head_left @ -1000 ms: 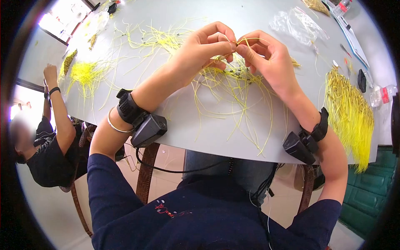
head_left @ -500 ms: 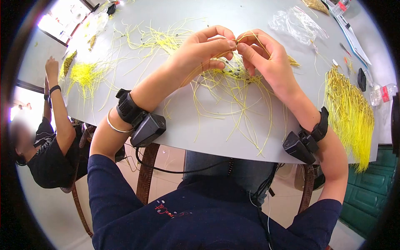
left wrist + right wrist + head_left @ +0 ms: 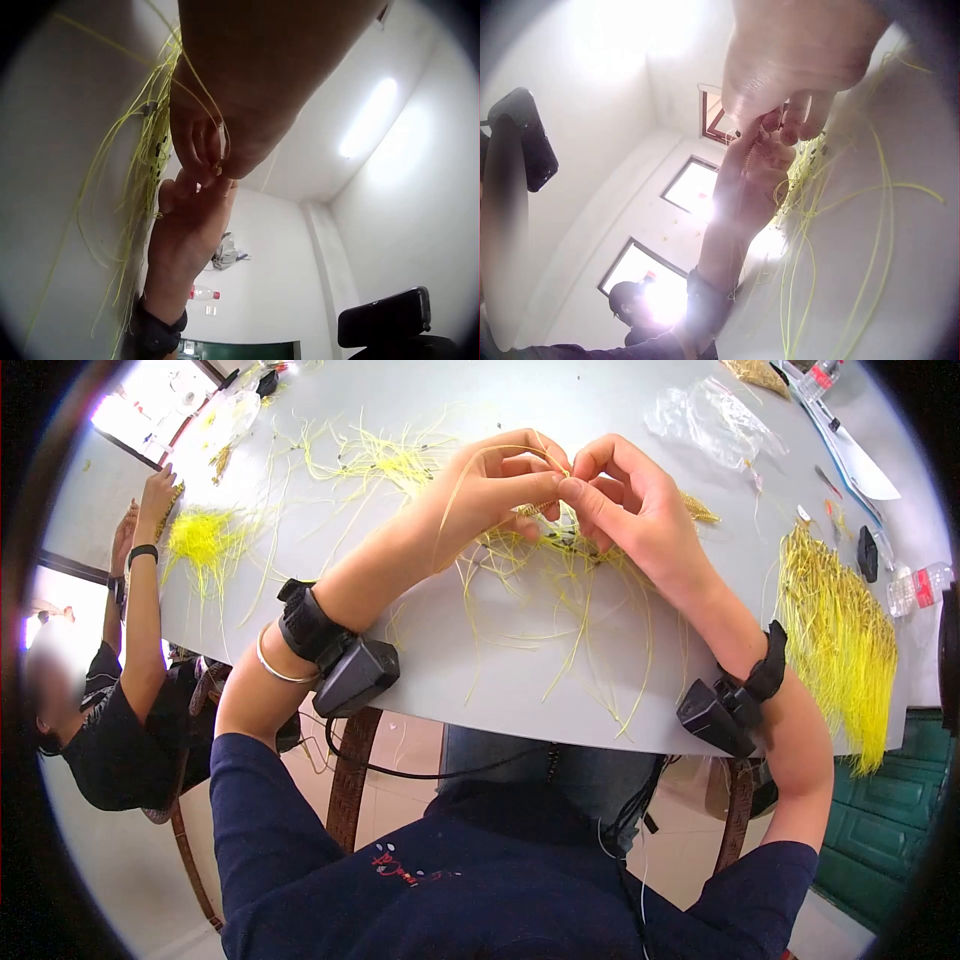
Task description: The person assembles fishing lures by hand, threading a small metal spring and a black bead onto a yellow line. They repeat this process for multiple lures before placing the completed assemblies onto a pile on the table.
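Since the last look, the yellow string (image 3: pixel 458 485) had swung from the right side to loop over the back of the left grip (image 3: pixel 470 505). Another person's hands (image 3: pixel 153 500) had also come down by the desk's left edge.

I saw both grips meet at their tips, above the middle of the desk (image 3: pixel 470 685). The left grip was almost closed, with its thumb and first finger pinching the string. A ribbed gold piece (image 3: pixel 533 509) showed just below those fingers. The right grip (image 3: pixel 645 510) was closed at the thumb and first finger too, and pinched the string at the same spot. I could not tell just how the string went between the tips.

Under them lay a messy pile of yellow strings (image 3: pixel 600 550), and more loose strings (image 3: pixel 385 458) lay farther left. A big yellow bundle (image 3: pixel 840 630) lay at the desk's right end, with its tips past the near edge. A clear bag (image 3: pixel 708 425) sat near the far right corner.
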{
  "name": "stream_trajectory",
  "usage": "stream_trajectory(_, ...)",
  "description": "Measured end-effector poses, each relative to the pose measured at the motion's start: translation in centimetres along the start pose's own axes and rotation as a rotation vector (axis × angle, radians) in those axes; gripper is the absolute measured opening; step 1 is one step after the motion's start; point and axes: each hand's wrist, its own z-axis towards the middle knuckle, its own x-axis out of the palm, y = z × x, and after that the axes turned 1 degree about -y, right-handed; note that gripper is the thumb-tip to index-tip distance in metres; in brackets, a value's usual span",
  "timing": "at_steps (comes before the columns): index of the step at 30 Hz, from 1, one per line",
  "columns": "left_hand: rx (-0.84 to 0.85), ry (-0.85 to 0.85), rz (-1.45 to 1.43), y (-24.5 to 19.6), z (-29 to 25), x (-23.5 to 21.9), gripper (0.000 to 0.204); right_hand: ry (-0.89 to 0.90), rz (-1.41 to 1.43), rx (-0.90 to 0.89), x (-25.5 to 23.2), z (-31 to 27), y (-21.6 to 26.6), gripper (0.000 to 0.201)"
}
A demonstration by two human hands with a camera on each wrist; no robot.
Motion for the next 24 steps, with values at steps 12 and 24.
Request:
stream_trajectory(12,-0.045,-0.043,-0.149,0.42,0.19,0.01,0.013,-0.038,0.05,0.141,0.02,-0.14,0.52,0.019)
stream_trajectory(24,0.001,-0.043,-0.037,0.43,0.27,-0.14,0.01,-0.016,0.028,0.087,-0.02,-0.07,0.14,0.017)
